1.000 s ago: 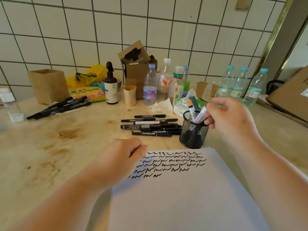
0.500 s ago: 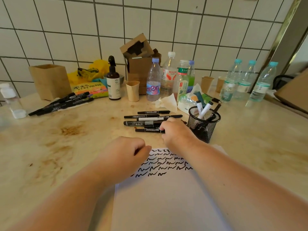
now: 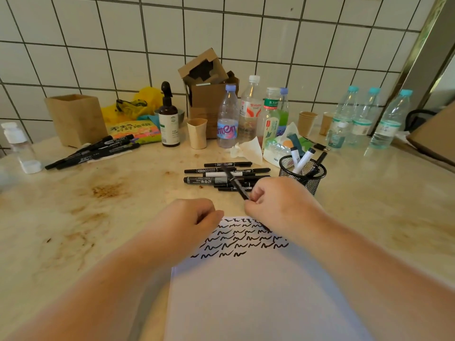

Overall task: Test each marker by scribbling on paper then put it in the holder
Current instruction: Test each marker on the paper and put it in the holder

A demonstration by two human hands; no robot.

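We have left the holder (image 3: 302, 174) and lifted a fresh black marker (image 3: 235, 182) from the worktop pile (image 3: 221, 179); right hand (image 3: 275, 200) fingers grip it above the paper (image 3: 258, 291). Left hand (image 3: 189, 217) curled, holding nothing. Scribble test next.

Stained beige counter (image 3: 73, 217) carries paper (image 3: 258, 291), loose markers (image 3: 221, 179), mesh holder (image 3: 304, 174), bottles (image 3: 227, 119), perhaps tissue (image 3: 248, 150).

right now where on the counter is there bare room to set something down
Bare counter lies left of the paper, in front of the far-left markers. More lies right of the mesh holder, in front of the water bottles. Crowded: the back wall row and the marker pile beyond the hands.
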